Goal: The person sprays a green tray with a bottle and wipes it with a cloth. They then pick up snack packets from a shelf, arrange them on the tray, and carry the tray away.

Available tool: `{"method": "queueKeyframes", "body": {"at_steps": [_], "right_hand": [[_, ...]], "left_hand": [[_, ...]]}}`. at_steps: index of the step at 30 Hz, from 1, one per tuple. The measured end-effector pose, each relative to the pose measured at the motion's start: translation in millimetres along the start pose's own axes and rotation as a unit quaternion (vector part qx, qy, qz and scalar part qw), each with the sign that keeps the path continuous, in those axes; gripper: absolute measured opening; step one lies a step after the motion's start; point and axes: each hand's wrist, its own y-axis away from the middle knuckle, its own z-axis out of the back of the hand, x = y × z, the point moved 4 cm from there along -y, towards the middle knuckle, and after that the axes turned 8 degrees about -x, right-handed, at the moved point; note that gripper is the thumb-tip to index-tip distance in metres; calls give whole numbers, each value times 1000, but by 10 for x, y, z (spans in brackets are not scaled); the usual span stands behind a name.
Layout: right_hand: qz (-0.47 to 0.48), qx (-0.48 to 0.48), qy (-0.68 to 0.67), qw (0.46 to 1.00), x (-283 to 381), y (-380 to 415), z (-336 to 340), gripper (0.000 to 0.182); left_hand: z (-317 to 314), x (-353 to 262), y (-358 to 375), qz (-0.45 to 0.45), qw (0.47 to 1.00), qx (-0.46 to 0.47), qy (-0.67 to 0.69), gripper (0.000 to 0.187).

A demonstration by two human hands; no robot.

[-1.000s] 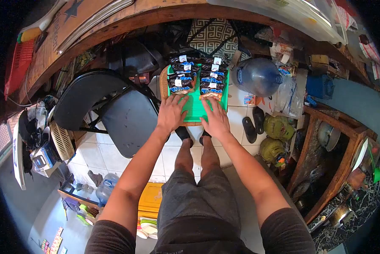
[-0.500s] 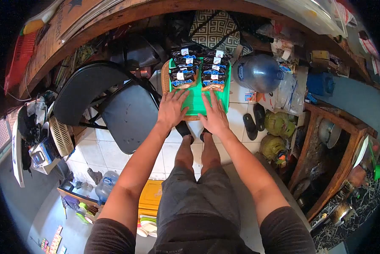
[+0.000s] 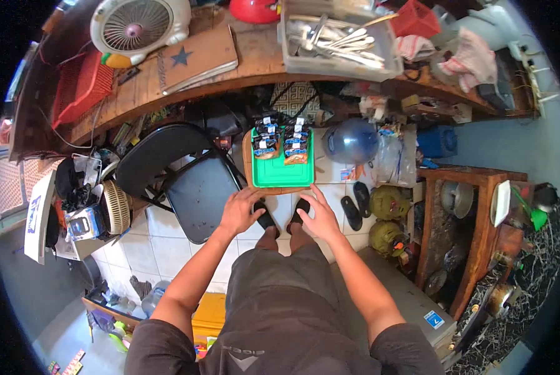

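A green tray rests on a brown woven-edged stool. Two rows of dark packets with white labels, a left row and a right row, lie on its far part. Near the tray's front left corner is my left hand, fingers spread, holding nothing. My right hand is open by the front right corner, its fingertips close to the stool's edge. Both palms face down.
A black folding chair stands at the left. Right of the tray are a blue water jug, sandals and green gas cylinders. Beyond is a wooden counter holding a cutlery box.
Both hands have drawn back from the tray, away from the packets, towards my body. The view has tilted up, showing more of the counter.
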Motion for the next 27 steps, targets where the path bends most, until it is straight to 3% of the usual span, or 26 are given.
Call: {"method": "queueKeyframes", "body": {"at_steps": [7,14,19,22,27], "right_hand": [[61,-104,-45,992,361,261,786,43],[118,-100,-59,986,483,401,1601,42],[149,-134,-47,979,194,578,2257,42],[139,-175,-62,973,-87,705,2597,41],[112,-178,-109,971,-308,778,2915,39]], "left_hand": [[408,-488,198,-34,998,-22,43,49],[610,-1393,16,-71,992,-69,82,41],[400,-2161,-198,-89,979,-108,147,39],[281,-2603,-314,-109,971,-66,204,37],[293,-2969,-391,-101,967,-76,222,33]]}}
